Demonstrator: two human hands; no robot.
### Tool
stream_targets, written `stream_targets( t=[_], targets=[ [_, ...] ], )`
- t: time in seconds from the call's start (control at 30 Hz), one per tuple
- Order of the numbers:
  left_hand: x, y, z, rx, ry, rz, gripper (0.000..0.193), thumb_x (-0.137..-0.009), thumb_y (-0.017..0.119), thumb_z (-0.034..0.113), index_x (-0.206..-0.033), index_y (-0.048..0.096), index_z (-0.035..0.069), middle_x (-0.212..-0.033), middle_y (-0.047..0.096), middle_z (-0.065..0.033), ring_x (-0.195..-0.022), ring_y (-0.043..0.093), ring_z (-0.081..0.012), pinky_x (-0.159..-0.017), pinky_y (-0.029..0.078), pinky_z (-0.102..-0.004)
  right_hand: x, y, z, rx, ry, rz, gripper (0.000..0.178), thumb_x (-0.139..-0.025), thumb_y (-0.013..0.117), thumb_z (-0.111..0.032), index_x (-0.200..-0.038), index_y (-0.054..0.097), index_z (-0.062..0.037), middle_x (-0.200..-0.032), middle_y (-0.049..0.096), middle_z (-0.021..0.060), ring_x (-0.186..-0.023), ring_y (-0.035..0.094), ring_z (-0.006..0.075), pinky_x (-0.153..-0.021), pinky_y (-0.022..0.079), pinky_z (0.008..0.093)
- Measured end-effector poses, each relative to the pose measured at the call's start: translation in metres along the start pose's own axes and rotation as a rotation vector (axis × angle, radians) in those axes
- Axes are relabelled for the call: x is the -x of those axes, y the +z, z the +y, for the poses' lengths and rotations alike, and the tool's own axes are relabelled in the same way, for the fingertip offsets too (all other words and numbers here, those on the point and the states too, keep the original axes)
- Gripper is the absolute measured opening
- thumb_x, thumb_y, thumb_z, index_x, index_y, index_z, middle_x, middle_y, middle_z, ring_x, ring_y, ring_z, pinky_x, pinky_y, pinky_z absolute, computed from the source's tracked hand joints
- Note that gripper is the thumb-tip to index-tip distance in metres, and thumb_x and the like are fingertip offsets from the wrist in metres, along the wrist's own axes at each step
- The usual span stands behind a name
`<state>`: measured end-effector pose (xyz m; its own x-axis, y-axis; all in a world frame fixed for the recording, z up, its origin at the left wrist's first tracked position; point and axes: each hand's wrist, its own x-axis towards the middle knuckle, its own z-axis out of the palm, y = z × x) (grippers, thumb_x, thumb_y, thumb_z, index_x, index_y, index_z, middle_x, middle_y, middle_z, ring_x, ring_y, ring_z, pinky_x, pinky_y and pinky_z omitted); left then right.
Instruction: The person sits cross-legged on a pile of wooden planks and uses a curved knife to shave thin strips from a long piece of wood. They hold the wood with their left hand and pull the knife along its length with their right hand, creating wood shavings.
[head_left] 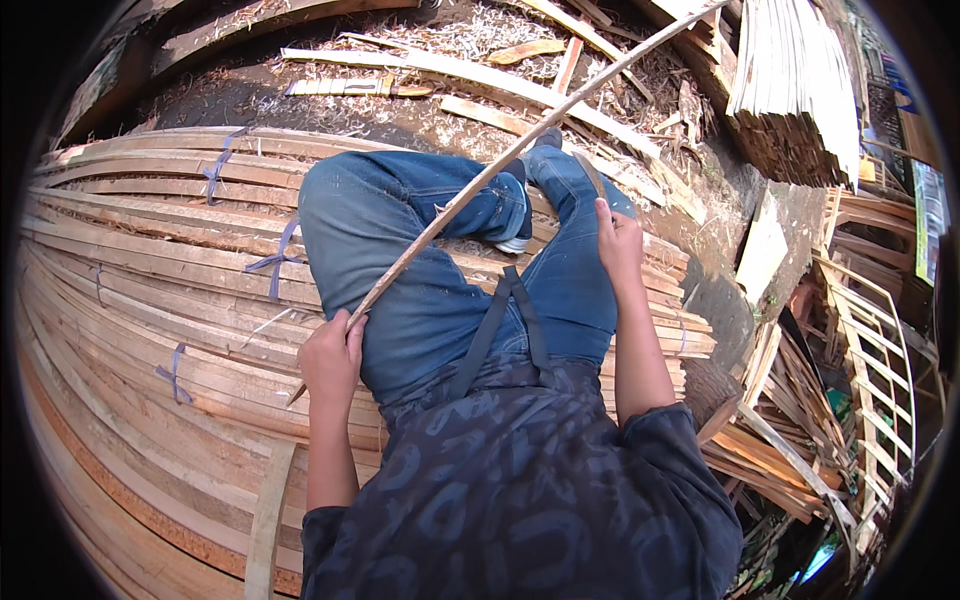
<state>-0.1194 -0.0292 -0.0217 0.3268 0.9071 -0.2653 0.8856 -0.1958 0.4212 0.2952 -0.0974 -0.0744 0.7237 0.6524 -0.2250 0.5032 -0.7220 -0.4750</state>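
Observation:
My left hand (332,358) is closed round a long, thin wooden stick (470,197), close to its lower end. The stick slants over my left thigh, up and away to the far right. In my right hand (620,243), resting by my right thigh, is a knife (590,175); its narrow blade points away from me and stays apart from the stick. My fist hides most of the knife's handle.
I sit on bundled wooden strips (190,270) tied with purple cord (277,262). Ahead lie wood shavings (450,38), loose slats (500,80) and a banded, sheath-like piece (345,88). A stack of pale strips (795,90) and a wooden lattice frame (870,370) stand right.

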Motion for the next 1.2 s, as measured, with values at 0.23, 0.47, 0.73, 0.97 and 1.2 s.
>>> stream_targets(
  t=[0.23,0.47,0.73,0.97,1.2],
  targets=[
    [0.005,0.004,0.002,0.08,0.064,0.014,0.024,-0.093,0.06,0.023,-0.082,0.052,0.004,-0.071,0.06,-0.0154,-0.067,0.06,-0.0375,-0.058,0.044,-0.0477,0.024,-0.047,-0.044,-0.481,0.07,0.009,0.056,-0.099,0.054,-0.045,-0.063,0.055,-0.0014,-0.051,0.05,0.0049,-0.048,0.045,0.0106,-0.047,0.035,0.0289],
    [0.013,0.008,-0.014,0.252,0.097,-0.06,0.024,-0.096,0.054,0.024,-0.089,0.045,0.002,-0.075,0.058,-0.0219,-0.075,0.058,-0.0445,-0.064,0.043,-0.0528,0.05,-0.107,-0.048,-0.5,-0.303,0.227,0.053,-0.099,0.055,-0.043,-0.064,0.048,-0.0035,-0.054,0.038,-0.0017,-0.049,0.033,0.0074,-0.045,0.028,0.0289],
    [0.007,0.001,-0.025,0.084,0.203,-0.17,0.031,-0.094,0.058,0.031,-0.09,0.046,0.002,-0.067,0.06,-0.0265,-0.066,0.06,-0.0483,-0.059,0.044,-0.0561,0.051,-0.148,-0.148,0.167,-0.675,0.298,0.063,-0.088,0.058,-0.061,-0.063,0.062,-0.003,-0.052,0.054,0.0148,-0.051,0.059,0.0298,-0.05,0.045,0.0394],
    [0.017,0.014,-0.022,0.18,0.073,-0.086,0.03,-0.094,0.057,0.029,-0.091,0.045,0.001,-0.067,0.059,-0.0297,-0.068,0.058,-0.0515,-0.059,0.043,-0.0573,-0.005,-0.129,-0.161,0.237,-0.76,0.181,0.07,-0.086,0.051,-0.07,-0.07,0.069,-0.0038,-0.058,0.062,0.0141,-0.057,0.064,0.0337,-0.055,0.051,0.0421],
    [0.015,0.014,-0.003,0.257,-0.111,0.037,0.032,-0.094,0.056,0.026,-0.08,0.047,0.0,-0.064,0.056,-0.0275,-0.065,0.057,-0.0496,-0.056,0.041,-0.0536,-0.057,-0.106,-0.15,0.244,-0.77,0.01,0.072,-0.085,0.05,-0.072,-0.066,0.066,-0.0047,-0.054,0.059,0.0165,-0.054,0.064,0.0339,-0.054,0.052,0.0437]
  ],
)
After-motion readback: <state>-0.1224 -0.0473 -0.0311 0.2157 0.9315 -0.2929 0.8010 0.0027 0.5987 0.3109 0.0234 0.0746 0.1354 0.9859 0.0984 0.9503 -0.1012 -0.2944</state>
